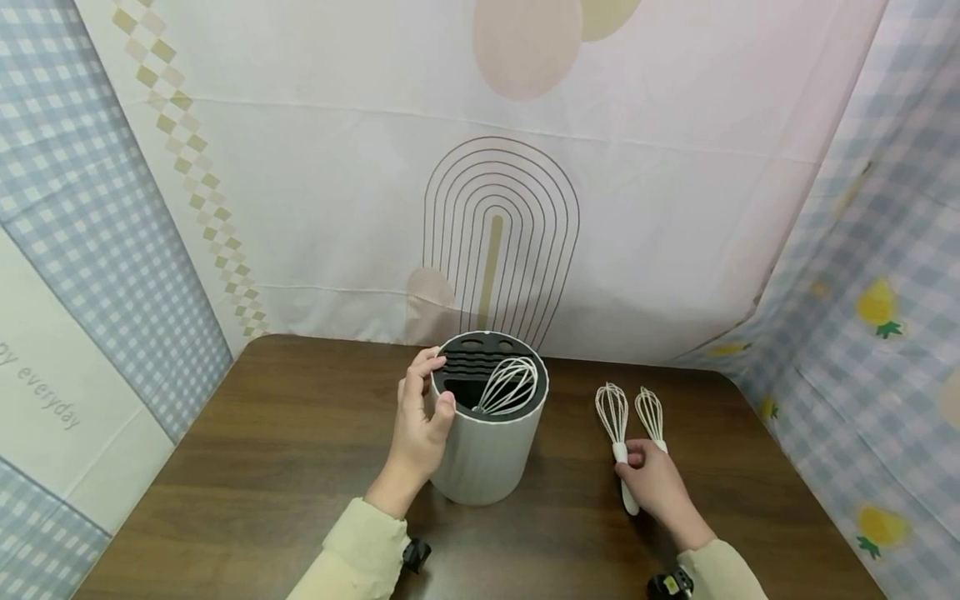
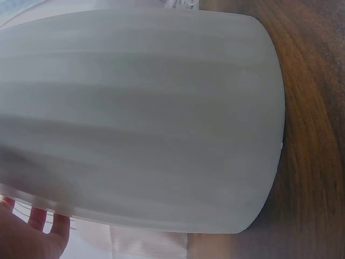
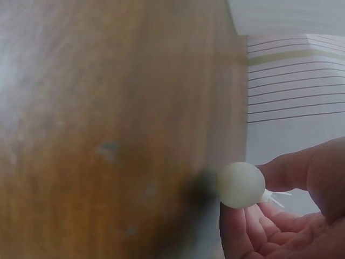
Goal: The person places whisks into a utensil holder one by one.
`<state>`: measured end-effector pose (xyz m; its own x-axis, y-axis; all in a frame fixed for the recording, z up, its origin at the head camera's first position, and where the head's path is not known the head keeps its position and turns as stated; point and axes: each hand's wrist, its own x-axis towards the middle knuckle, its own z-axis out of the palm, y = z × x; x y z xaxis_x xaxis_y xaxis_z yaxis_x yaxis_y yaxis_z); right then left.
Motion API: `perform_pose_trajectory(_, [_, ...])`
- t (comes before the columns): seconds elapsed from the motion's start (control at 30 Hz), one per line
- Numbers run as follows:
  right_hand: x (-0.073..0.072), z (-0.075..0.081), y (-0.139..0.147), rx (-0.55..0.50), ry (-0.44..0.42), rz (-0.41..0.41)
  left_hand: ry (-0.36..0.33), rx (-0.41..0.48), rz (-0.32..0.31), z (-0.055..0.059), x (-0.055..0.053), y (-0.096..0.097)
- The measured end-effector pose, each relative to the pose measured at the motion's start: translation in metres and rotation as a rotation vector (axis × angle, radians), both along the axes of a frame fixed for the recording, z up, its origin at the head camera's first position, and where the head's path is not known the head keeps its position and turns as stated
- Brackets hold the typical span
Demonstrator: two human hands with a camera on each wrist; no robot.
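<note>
A light grey ribbed utensil holder (image 1: 486, 462) with a black slotted top stands upright on the table. My left hand (image 1: 417, 427) grips its upper left side, thumb at the front rim and fingers behind. The holder's wall (image 2: 140, 113) fills most of the left wrist view. A white whisk (image 1: 512, 385) sits in the wide slot, head up and tilted right, its handle hidden inside. To the right, my right hand (image 1: 657, 485) pinches the handle of a second white whisk (image 1: 619, 450). The round handle end (image 3: 241, 185) faces the right wrist camera. Another whisk (image 1: 650, 414) lies beside it, its handle mostly covered by the hand.
The brown wooden table (image 1: 315, 442) has rounded back corners. Behind it hangs a pale printed cloth (image 1: 337, 208), close to the back edge. Checked blue cloths (image 1: 817, 333) hang at both sides.
</note>
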<state>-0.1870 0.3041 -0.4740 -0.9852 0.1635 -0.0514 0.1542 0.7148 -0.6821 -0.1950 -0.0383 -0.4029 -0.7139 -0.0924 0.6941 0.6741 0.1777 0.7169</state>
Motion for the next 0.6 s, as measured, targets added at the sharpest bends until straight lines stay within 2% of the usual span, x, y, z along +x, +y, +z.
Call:
perform_pose_trajectory(0.13, [0.002,0.008,-0.001,-0.031,0.057,-0.011,-0.001,0.002,-0.006,0.0,0.0,0.0])
perform_pose_trajectory(0.23, [0.002,0.016,-0.005,-0.103,0.099,-0.019,-0.003,0.001,-0.008,0.001,0.001,0.0])
perform_pose_trajectory(0.6, [0.01,0.059,-0.035,-0.515,0.265,0.016,-0.002,-0.001,-0.007,0.001,0.0,0.0])
